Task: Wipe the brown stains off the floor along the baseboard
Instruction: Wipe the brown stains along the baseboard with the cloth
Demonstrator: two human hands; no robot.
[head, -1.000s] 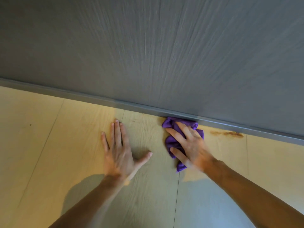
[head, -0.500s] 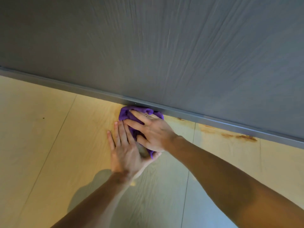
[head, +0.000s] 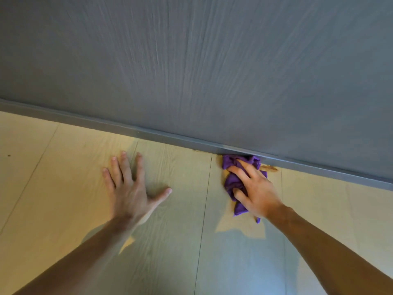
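Two hands, one cloth and one clear brown stain show. The left hand (head: 129, 192) lies flat on the pale wood-grain floor (head: 63, 188), fingers spread wide, holding nothing. Well to its right, the right hand (head: 257, 194) presses down on a crumpled purple cloth (head: 234, 182), fingers splayed over it and the thumb curled into its folds. The cloth's long axis runs from the grey baseboard (head: 148, 134), which its far end touches, back toward the person. Just right of the cloth, a thin brown stain (head: 270, 167) stretches along the baseboard's foot.
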